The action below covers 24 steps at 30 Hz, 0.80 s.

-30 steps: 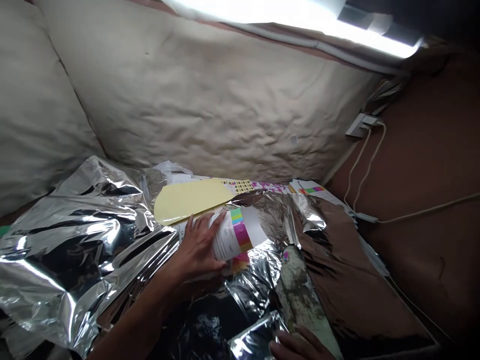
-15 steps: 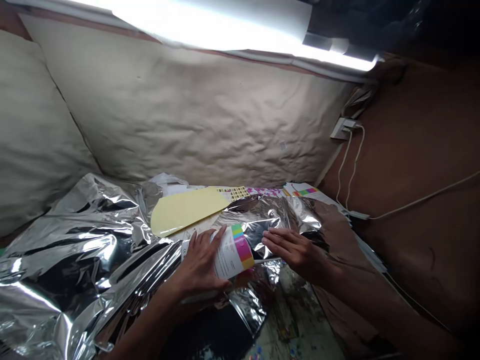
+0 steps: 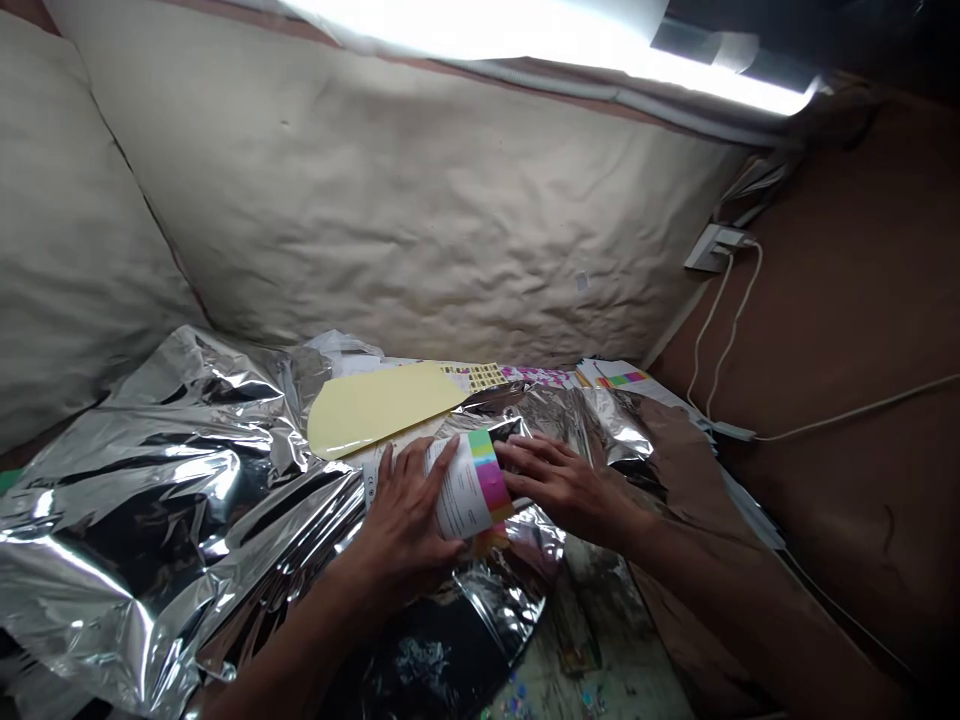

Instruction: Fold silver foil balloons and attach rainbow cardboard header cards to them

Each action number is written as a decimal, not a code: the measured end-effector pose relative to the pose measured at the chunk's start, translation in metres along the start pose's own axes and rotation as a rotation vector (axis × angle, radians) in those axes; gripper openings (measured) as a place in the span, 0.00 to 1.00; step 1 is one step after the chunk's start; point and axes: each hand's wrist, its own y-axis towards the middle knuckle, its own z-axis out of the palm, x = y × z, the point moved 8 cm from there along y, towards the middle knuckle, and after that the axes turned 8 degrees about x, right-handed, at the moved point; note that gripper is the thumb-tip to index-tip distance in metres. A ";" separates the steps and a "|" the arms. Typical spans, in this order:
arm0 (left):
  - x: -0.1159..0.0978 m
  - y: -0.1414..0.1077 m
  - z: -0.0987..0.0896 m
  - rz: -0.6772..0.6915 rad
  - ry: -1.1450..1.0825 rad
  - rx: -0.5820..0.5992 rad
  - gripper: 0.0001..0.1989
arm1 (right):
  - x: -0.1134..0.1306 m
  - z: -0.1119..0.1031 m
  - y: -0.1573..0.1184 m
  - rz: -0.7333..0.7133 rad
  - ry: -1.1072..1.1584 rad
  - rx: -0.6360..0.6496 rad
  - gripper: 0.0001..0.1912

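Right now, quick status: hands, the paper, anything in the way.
Left hand around the curled printed sheet. Right hand against its coloured end. Crumpled silver foil below and around; pale yellow sheet just beyond.

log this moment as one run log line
left hand: on curled white printed paper with rainbow band | right hand: against same paper | around: crinkled silver foil sheet | beyond: pale yellow paper

A leaflet (image 3: 461,490) lies on foil (image 3: 150,500) between left hand (image 3: 405,510) and right hand (image 3: 566,485).
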 end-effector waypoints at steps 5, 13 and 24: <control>0.012 0.001 -0.011 -0.114 0.168 -0.134 0.54 | -0.049 0.004 -0.008 0.426 0.609 -0.099 0.27; 0.001 0.000 -0.022 -0.097 0.172 -0.205 0.48 | -0.012 0.041 0.050 0.381 1.515 -0.125 0.24; -0.002 -0.003 -0.031 -0.120 0.170 -0.299 0.48 | -0.016 0.036 0.076 0.363 1.435 0.072 0.23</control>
